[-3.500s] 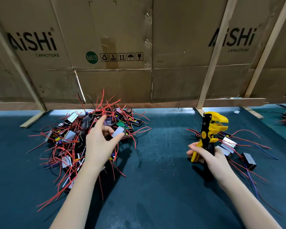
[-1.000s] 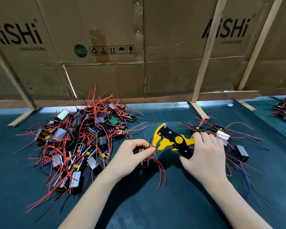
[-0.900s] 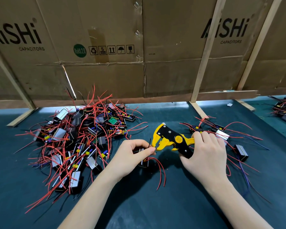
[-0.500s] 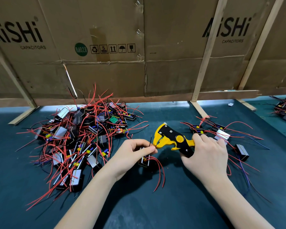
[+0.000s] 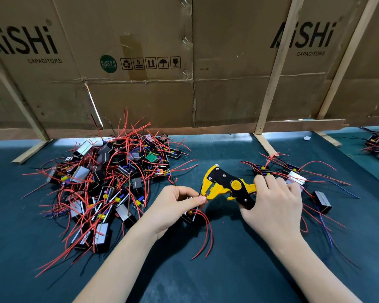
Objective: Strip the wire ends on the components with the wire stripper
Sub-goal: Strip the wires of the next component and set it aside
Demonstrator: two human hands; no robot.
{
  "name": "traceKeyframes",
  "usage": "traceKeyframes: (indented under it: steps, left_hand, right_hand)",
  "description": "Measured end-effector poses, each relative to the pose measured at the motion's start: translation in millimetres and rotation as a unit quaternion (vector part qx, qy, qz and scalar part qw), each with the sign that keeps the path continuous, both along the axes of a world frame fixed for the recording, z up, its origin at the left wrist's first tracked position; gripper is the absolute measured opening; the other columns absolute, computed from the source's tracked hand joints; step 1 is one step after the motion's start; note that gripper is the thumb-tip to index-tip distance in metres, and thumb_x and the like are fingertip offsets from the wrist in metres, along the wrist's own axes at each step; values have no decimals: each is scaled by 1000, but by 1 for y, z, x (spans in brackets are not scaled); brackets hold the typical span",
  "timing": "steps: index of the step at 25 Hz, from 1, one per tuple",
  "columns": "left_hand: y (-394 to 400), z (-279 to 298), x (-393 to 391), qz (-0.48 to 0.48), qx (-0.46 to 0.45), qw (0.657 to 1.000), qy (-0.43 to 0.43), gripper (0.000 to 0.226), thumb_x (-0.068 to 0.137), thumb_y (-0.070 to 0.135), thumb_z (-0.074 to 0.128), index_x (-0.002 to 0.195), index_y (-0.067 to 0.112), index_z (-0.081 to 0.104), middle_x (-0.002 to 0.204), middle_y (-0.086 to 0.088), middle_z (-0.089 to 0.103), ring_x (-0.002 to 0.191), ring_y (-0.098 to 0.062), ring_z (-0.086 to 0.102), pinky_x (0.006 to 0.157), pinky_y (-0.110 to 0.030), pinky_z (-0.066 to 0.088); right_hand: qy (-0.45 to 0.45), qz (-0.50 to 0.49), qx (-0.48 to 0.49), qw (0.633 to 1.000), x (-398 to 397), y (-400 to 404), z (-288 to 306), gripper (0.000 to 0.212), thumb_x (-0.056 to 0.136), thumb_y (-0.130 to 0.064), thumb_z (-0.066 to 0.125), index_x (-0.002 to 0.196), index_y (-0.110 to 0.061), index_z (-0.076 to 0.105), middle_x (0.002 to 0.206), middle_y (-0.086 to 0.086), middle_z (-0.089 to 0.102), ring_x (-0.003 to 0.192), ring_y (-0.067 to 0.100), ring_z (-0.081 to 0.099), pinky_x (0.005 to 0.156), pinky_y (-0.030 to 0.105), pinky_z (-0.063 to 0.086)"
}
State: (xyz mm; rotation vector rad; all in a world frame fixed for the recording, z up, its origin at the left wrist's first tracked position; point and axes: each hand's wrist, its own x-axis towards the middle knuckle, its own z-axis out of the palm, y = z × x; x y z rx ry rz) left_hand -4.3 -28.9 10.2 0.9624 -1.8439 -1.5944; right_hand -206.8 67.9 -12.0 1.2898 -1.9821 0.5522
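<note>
Cardboard sheets [image 5: 140, 95] wall off the back of the dark green mat [image 5: 206, 270]. At centre, the left hand [image 5: 173, 209] pinches a red wire end and cradles its component [image 5: 190, 215], feeding the wire into the mouth of the wire stripper [image 5: 224, 185], whose handles the right hand [image 5: 276, 206] grips. Fed too deep or skewed, the blades could nick strands or cut the wire short. The unstripped pile [image 5: 109, 184] lies at ten o'clock, a smaller group [image 5: 293, 178] at two.
</note>
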Motion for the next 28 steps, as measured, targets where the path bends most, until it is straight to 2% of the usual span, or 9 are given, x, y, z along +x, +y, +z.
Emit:
traceKeyframes:
  steps: [7,10,12,16,20,28]
  left_hand:
    - [-3,-2,1,-15,20,1000,4,10,85,16,74,76,15,78,93,-17,74,84,-15,63,86,-26,45]
    - [-4,-1,1,-26,35,999,10,13,85,11,72,74,15,78,87,-10,76,82,-9,67,79,-16,48]
    - [-5,-1,1,-25,54,998,18,17,83,6,72,71,15,78,86,-8,77,80,-8,69,73,-13,48]
    - [-5,-1,1,-9,52,999,6,11,80,4,74,72,10,78,80,-6,76,77,-7,68,73,-13,48]
    - [-5,0,0,-12,53,998,-15,18,81,7,73,65,15,78,73,-3,74,70,-3,65,69,-11,45]
    - [-3,3,3,-18,89,996,-18,18,83,1,69,68,7,78,72,-11,72,66,-9,64,60,-17,50]
  right_hand:
    - [-5,6,8,1000,-2,1,-1,31,62,-34,72,69,-10,55,61,6,52,57,32,52,63,38,32]
    - [-13,7,16,1000,0,0,0,31,62,-35,72,66,-10,53,58,5,51,56,32,52,63,37,31]
    - [-15,9,16,1000,2,0,1,29,66,-37,64,66,-10,53,59,5,52,57,32,53,63,37,31]
    - [-2,7,21,1000,5,0,1,36,73,-44,47,69,-10,55,62,6,53,59,32,52,64,38,30]
    - [7,9,25,1000,4,0,0,36,72,-45,53,70,-9,55,63,7,52,60,32,51,65,39,31]
    - [5,19,29,999,6,-1,-2,32,65,-41,64,65,-12,50,59,6,49,57,32,50,64,38,28]
